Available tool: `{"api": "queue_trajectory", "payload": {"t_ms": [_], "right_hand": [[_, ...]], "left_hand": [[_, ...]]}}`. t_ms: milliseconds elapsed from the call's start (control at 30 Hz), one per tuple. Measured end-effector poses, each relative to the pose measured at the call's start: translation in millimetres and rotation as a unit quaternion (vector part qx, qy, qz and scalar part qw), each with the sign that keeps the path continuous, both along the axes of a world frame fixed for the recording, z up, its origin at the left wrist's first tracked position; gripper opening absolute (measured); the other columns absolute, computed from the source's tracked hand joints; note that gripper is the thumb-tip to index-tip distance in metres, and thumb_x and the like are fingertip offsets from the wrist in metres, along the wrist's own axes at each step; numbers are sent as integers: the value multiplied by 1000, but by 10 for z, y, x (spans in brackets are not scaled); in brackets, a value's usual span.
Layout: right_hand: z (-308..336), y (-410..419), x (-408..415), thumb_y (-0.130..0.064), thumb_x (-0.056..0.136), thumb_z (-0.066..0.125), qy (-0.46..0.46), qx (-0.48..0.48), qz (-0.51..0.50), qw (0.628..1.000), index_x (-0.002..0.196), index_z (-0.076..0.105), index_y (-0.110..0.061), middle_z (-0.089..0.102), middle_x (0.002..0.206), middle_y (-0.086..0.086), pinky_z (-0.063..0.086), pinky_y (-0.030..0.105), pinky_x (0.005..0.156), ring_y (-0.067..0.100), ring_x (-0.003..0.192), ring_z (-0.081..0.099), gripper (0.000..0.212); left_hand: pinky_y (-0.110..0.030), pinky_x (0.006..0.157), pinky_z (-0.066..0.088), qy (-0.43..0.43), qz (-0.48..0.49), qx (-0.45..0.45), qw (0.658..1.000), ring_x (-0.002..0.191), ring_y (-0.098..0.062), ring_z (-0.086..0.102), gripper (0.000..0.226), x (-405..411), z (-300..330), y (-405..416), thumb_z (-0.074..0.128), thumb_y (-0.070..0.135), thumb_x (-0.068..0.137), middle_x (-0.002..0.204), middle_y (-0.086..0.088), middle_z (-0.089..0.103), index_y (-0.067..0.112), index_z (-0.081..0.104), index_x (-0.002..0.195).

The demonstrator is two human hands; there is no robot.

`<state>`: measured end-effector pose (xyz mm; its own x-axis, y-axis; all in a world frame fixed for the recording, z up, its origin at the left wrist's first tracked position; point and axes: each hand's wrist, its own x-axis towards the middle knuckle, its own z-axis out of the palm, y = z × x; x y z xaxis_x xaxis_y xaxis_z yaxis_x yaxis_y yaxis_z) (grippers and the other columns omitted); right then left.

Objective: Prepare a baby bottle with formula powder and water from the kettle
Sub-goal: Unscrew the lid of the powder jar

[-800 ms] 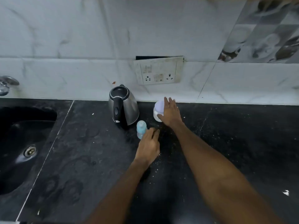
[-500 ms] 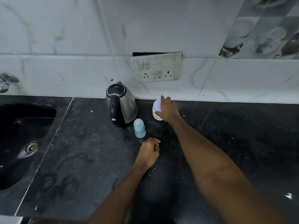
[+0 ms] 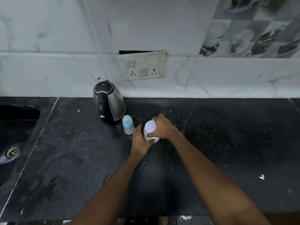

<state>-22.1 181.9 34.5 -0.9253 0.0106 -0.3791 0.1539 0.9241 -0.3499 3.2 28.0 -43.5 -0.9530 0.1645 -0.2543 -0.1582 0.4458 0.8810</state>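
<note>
Lighting: dim, soft, overhead. Shadow pools on the dark countertop (image 3: 227, 135) beneath the forearms. Wide-angle edges bow; detail soft.

Black sink (image 3: 17, 127), wall socket panel (image 3: 142, 66), black countertop (image 3: 227, 135).

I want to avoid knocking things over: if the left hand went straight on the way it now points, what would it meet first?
The left hand already touches the white plastic jar with pale lid; beyond that, probably bare black stone counter, though depth is unclear.
</note>
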Motion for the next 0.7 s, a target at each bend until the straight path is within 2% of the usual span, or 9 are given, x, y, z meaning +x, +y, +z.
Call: {"api": "queue_trajectory", "payload": {"t_ms": [33, 100, 200, 267, 367, 567, 700], "right_hand": [[6, -10, 57, -51, 73, 86, -5, -3, 0, 1000, 136, 55, -10, 46, 130, 14, 48, 38, 90, 35, 114, 58, 81], [1, -31, 152, -52, 72, 85, -1, -5, 0, 1000, 133, 56, -11, 46, 127, 13, 47, 36, 87, 34, 111, 58, 79], [-24, -82, 223, -53, 77, 81, 20, 5, 3, 1000, 142, 51, -10, 44, 134, 14, 47, 40, 97, 34, 120, 52, 84], [-37, -127, 232, -53, 82, 77, 29, 27, 5, 999, 149, 43, -8, 40, 142, 16, 45, 43, 104, 35, 127, 46, 87], [-36, -193, 210, -55, 84, 73, 27, 44, -4, 999, 150, 40, -5, 38, 145, 17, 45, 45, 107, 38, 131, 43, 90], [-20, -221, 146, -56, 83, 74, 26, 61, -6, 998, 143, 48, 1, 41, 142, 18, 47, 45, 102, 37, 128, 47, 87], [36, -170, 106, -54, 80, 77, 22, 63, 31, 997, 138, 53, 0, 41, 143, 16, 49, 45, 96, 36, 126, 49, 83]], "left_hand": [[-39, 111, 47, -2, -2, 4, 1000, 133, -17, 54, 103, -10, -32, 19, 96, 23, 63, 147, -2, 55, 12, 42, 150], [-30, 99, 56, -1, -15, 22, 1000, 120, -14, 64, 93, 34, 103, 60, 99, 16, 58, 131, 1, 66, 17, 53, 139], [-6, 76, 51, 4, -9, 56, 998, 97, 6, 66, 70, 58, 122, 114, 94, 0, 64, 106, 18, 67, 34, 59, 114], [-2, 74, 48, 10, 2, 72, 997, 94, 14, 64, 68, 62, 96, 114, 92, 0, 67, 105, 21, 66, 32, 59, 117], [-7, 78, 52, 14, 9, 79, 997, 100, 9, 66, 75, 73, 46, 98, 95, 10, 68, 112, 15, 70, 24, 60, 133], [-17, 81, 57, 13, 8, 62, 998, 101, -7, 71, 79, 27, 19, 96, 96, 14, 63, 113, 10, 73, 21, 61, 133], [-30, 85, 62, 15, 0, 48, 999, 99, -9, 72, 81, 0, -15, 62, 97, 14, 59, 110, 8, 75, 21, 63, 132]]}}
